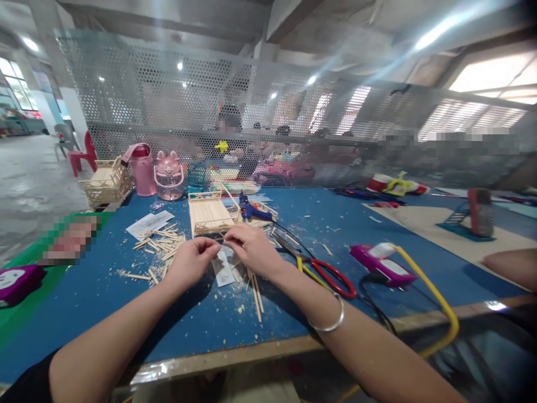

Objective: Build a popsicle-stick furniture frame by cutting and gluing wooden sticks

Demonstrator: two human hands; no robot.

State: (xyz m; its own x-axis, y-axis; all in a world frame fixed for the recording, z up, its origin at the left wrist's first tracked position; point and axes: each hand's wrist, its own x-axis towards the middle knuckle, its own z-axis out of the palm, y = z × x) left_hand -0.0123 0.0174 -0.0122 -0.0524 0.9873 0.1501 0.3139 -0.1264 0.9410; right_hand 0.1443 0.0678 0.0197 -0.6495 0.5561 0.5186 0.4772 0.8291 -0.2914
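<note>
My left hand [192, 260] is closed, thumb and fingers pinched together above the table's middle. Facing it, my right hand [257, 251] is pinched too, its fingertips almost meeting the left ones. Whatever lies between the fingertips is too small to make out. Just beyond the hands stands a small wooden stick model [210, 212] with a slatted deck and low rails. A blue glue gun [254, 211] rests at its right. Below the hands lies a white paper slip [224, 270]. Short wooden sticks [161, 244] are heaped at the left, and longer sticks [257, 296] lie nearer me.
Right of my hands are red-handled scissors [335, 277] and a purple power strip [384, 266] with a yellow cable [436, 285]. A pink flask [142, 173] and a clear bottle [169, 176] stand behind. Another person's arm [509, 266] reaches in from the right.
</note>
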